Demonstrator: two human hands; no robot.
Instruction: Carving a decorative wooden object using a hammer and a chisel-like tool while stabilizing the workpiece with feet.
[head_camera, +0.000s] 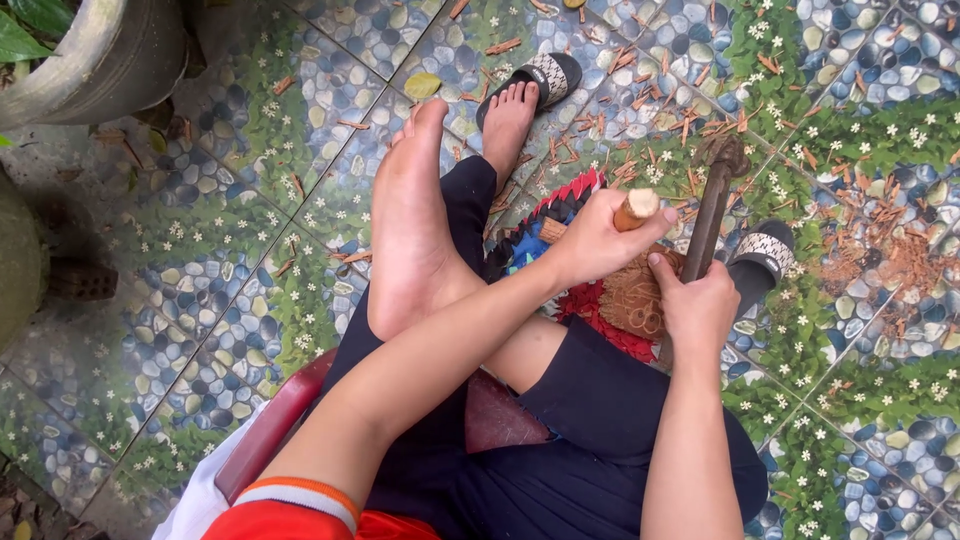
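Over a patterned tile floor (250, 260), left hand (595, 240) grips a short wooden stick (636, 208); right hand (697, 305) clenches a dark chopping tool (712, 205) (wood chips (880, 250) scattered); shaving seems underway, needing controlled strokes.

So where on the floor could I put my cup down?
Bare tiles lie left of the raised foot, toward the grey pot. It is crowded right of the hands, where wood chips litter the floor around the sandal.

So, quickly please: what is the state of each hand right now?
Left hand: closed around a short wooden stick.
Right hand: closed around the handle of a dark mallet-like tool.
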